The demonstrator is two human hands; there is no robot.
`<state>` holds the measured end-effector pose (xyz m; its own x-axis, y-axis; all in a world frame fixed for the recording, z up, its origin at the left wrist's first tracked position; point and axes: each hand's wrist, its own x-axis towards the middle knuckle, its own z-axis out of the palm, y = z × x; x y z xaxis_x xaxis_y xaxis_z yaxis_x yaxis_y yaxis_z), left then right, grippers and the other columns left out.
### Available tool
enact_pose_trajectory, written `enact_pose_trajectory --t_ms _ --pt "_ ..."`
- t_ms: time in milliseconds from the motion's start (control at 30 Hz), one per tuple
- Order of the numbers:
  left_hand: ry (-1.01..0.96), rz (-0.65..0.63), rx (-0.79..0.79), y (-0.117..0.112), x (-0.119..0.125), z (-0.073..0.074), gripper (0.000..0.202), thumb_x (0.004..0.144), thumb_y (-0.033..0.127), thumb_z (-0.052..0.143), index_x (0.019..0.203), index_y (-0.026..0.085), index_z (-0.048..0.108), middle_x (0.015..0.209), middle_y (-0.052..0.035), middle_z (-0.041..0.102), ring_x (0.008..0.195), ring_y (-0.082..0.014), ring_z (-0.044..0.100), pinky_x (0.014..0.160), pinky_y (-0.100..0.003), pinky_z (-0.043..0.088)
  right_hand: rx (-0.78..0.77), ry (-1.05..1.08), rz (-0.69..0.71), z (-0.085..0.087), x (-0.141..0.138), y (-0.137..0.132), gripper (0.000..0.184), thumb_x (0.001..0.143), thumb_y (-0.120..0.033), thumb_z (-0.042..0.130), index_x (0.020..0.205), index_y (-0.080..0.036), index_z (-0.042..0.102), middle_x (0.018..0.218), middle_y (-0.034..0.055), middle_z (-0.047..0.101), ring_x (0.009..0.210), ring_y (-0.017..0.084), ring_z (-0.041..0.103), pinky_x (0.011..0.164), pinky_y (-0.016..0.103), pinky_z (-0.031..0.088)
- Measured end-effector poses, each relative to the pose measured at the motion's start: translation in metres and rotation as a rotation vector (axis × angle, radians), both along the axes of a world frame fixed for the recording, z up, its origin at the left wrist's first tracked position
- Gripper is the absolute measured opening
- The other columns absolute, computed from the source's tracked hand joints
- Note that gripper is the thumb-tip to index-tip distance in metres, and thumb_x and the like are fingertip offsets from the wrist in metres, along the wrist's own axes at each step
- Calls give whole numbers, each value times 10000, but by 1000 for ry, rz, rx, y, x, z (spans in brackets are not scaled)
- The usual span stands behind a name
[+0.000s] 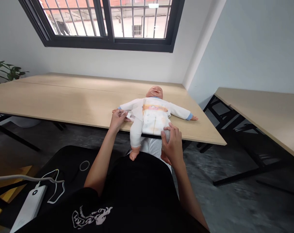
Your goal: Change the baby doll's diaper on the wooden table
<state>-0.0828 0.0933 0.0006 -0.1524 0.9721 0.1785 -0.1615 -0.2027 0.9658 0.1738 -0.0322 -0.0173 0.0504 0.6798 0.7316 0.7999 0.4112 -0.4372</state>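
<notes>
A baby doll (153, 111) in a white romper lies on its back at the front edge of a light wooden table (64, 100), its legs hanging over the edge. My left hand (118, 119) is closed on the doll's sleeve cuff and hand at the left. My right hand (171, 142) grips the white fabric around the doll's other leg at the table's edge. The doll's bare foot (133, 156) hangs down above my lap.
A second wooden table (263, 110) on black legs stands at the right. A potted plant (5, 72) is at the far left. On a black surface beside me lie a white power bank (30, 204) with a cable and a bracelet (84, 165).
</notes>
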Motion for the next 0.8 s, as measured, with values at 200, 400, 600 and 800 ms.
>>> enact_pose_trajectory --t_ms 200,400,600,800 --pt "-14 89 19 8 2 2 250 778 275 761 803 159 540 550 27 602 441 -97 544 478 -212 448 3 1 -4 -1 1 1 251 1041 -377 420 1115 -180 558 1205 149 612 1260 291 522 1080 503 412" --pt "-103 112 56 13 2 14 301 766 319 807 723 150 562 595 18 610 513 -79 549 575 -223 498 10 -19 -3 -2 0 2 252 1047 -374 417 1117 -172 550 1215 149 610 1257 292 524 1073 495 417" --pt "85 155 151 6 8 39 271 812 355 770 701 132 663 598 -14 626 535 -91 547 520 -198 417 -2 -14 -10 -1 0 1 250 1043 -374 427 1121 -173 553 1232 153 605 1260 292 519 1071 494 418" --pt "373 155 285 7 35 66 260 874 347 691 711 147 713 610 -13 639 569 -122 565 558 -227 400 2 -36 -23 -1 -2 0 264 1053 -369 408 1130 -163 554 1243 164 594 1274 291 509 1068 488 422"
